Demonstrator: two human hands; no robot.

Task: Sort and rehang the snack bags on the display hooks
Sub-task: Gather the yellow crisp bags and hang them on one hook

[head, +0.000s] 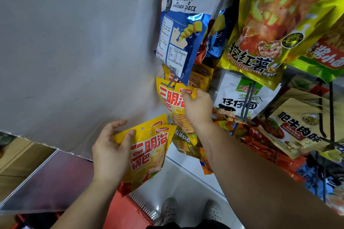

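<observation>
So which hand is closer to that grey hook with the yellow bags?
Right. The right hand grips a yellow bag just below the grey hook; the left hand holds more bags lower down.

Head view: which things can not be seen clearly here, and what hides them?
- Hook tip: whether the yellow bag pinched by the right hand is threaded on is unclear; the blue chicken-piece bag overlaps it.
- Bags in the left hand: their count is unclear, they overlap.
- Sweet-potato bag: motion-blurred, top cut off.
- Nutrition table print: too small.
</observation>
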